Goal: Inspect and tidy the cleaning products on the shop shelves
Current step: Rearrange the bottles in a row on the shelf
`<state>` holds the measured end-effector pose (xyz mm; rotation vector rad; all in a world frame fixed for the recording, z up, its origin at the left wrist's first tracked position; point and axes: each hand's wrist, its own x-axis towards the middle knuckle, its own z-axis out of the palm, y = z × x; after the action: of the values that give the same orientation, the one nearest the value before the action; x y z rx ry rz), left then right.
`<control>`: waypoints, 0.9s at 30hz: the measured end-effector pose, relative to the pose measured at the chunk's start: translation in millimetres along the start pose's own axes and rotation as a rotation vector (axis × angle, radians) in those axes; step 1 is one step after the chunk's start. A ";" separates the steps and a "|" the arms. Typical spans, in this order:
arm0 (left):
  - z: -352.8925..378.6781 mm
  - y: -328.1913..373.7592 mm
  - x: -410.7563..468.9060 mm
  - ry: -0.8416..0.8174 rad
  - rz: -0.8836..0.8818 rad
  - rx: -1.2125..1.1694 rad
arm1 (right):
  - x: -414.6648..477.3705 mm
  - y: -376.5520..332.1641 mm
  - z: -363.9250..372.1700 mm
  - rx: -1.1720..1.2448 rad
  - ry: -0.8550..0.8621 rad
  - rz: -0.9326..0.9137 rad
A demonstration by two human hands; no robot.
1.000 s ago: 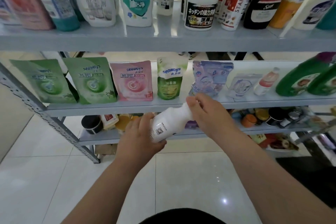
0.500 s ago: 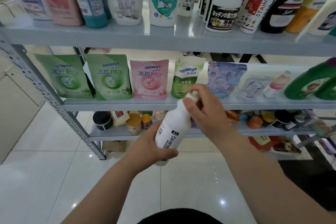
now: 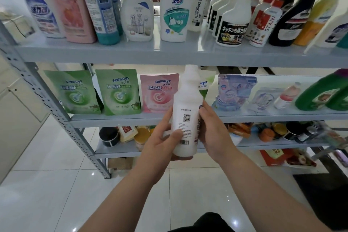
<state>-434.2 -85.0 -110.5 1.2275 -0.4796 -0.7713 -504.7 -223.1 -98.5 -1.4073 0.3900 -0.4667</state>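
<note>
A white bottle stands upright in both my hands, in front of the middle shelf, its back label with a QR code and barcode facing me. My left hand holds its lower left side, thumb across the label and palm under the base. My right hand grips its right side. The bottle's top reaches the front edge of the top shelf.
The top shelf carries a row of spray and detergent bottles. Green and pink refill pouches and green jugs stand on the middle shelf. Jars and tins fill the lowest shelf. A white tiled floor lies below.
The bottle went from lying tilted to standing upright and rose toward the top shelf. My right hand slid from its neck down to its side. The camera view lifted.
</note>
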 end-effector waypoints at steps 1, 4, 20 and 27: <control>0.9 2.3 4.1 0.005 0.003 -0.018 | 1.8 -4.2 -2.0 -0.016 -0.006 -0.010; 5.2 13.6 20.4 0.025 -0.027 -0.122 | 11.8 -16.7 -13.3 -0.065 -0.051 -0.040; 55.5 124.5 166.9 0.026 0.110 0.014 | 131.9 -114.4 -59.8 -0.178 0.028 -0.397; 42.7 124.8 219.4 0.068 0.472 0.795 | 182.0 -115.9 -64.2 -0.150 0.221 -0.543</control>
<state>-286.1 -259.3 4.6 1.7651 -1.0332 -0.1116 -393.1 -385.0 11.0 -1.6121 0.2165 -1.0598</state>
